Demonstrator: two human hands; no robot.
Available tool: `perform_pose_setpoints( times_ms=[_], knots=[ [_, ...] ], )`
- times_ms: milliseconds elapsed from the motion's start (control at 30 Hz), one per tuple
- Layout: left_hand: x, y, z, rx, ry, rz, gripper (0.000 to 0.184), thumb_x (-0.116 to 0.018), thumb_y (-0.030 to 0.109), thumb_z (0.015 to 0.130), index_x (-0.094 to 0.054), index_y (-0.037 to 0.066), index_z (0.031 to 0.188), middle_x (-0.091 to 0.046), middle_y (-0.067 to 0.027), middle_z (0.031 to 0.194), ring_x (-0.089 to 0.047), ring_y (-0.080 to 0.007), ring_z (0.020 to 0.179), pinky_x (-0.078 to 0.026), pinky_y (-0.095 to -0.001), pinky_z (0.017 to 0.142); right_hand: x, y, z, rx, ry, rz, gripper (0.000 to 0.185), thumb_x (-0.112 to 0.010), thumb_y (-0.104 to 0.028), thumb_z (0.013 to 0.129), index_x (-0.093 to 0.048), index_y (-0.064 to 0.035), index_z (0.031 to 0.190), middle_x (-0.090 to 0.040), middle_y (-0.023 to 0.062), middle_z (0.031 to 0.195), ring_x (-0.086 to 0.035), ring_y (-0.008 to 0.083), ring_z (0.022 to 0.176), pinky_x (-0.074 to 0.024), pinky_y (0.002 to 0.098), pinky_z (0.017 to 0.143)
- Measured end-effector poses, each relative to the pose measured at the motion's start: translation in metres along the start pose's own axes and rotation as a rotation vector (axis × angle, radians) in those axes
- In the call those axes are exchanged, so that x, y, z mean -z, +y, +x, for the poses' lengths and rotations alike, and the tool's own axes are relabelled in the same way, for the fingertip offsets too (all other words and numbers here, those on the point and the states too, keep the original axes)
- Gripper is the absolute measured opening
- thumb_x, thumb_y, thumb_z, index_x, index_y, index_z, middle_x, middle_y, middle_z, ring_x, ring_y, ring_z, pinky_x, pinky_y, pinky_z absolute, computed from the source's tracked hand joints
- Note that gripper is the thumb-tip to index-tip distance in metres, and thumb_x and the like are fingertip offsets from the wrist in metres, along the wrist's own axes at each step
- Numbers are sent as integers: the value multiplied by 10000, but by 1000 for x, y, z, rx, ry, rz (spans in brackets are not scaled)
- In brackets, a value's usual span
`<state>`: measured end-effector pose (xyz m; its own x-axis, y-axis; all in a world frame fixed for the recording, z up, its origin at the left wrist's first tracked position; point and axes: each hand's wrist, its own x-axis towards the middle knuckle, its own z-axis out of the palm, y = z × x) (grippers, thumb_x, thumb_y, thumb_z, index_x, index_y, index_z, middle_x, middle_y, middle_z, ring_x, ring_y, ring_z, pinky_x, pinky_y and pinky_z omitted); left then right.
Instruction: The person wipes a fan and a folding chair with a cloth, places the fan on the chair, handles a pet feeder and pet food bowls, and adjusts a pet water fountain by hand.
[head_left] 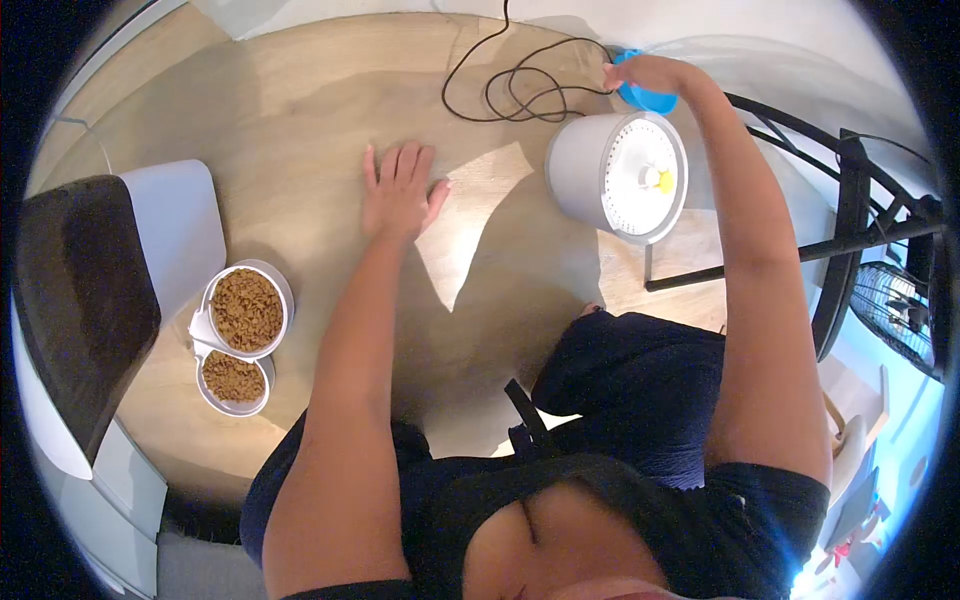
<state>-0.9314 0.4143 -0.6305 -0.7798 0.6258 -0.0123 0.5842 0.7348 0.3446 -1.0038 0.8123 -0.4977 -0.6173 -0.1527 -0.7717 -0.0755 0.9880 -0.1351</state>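
Note:
My left hand (398,195) lies flat on the wooden floor, fingers spread and nothing in it. At the far wall my right hand (640,73) reaches over a blue container (650,98), with its fingers bent at the container's left rim. The container is partly hidden by the hand and by the pet water fountain (585,170) in front of it. The fountain is a white-grey round tub with a perforated white top and a yellow piece at its centre. A black cable (510,95) lies in loops on the floor and runs up close to my right fingers.
To the left, a white and dark pet feeder (185,225) stands by two bowls of kibble, one larger (291,300) and one smaller (235,409). A black metal frame (770,262) and a fan (892,310) are at the right.

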Motion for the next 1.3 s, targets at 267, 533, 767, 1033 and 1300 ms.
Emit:
perform_pose_setpoints(
  times_ms=[267,533,767,1033,1300],
  knots=[
    [4,0,0,-13,26,35,570,-519,481,842,-468,98,1261,-445,-79,1273,-384,-251,1220,-112,-533,1111,-6,-71,-13,-47,-30,395,534,-441,-517,900,-645,-57,1078,-603,143,1174,-564,291,1063,-432,338,917],
    [6,1,0,15,-35,91,561,-463,488,872,-416,119,1292,-412,-52,1306,-341,-221,1249,-92,-527,1112,-49,-60,71,-68,633,-77,327,-603,-232,798,-598,-121,1106,-587,115,1119,-563,322,1048,-463,424,875],
    [1,-1,-1,-18,68,7,578,-535,460,837,-454,73,1257,-443,-102,1272,-379,-270,1228,-108,-539,1104,-35,-134,46,-137,55,-42,257,-566,-101,775,-598,-153,1025,-640,62,1018,-605,296,952,-483,391,768],
    [-1,-1,-2,-15,73,2,554,-528,431,841,-457,86,1269,-444,-99,1288,-389,-274,1232,-102,-548,1105,-72,-190,18,51,100,-208,231,-537,-164,805,-689,-43,930,-670,163,951,-649,319,901,-519,426,723],
    [8,3,0,-48,55,31,527,-520,417,852,-489,32,1211,-471,-144,1244,-391,-295,1218,-104,-574,1092,-38,-222,-3,91,398,-143,103,-578,-153,786,-667,-106,810,-656,98,920,-647,280,865,-516,416,646]
  ],
)
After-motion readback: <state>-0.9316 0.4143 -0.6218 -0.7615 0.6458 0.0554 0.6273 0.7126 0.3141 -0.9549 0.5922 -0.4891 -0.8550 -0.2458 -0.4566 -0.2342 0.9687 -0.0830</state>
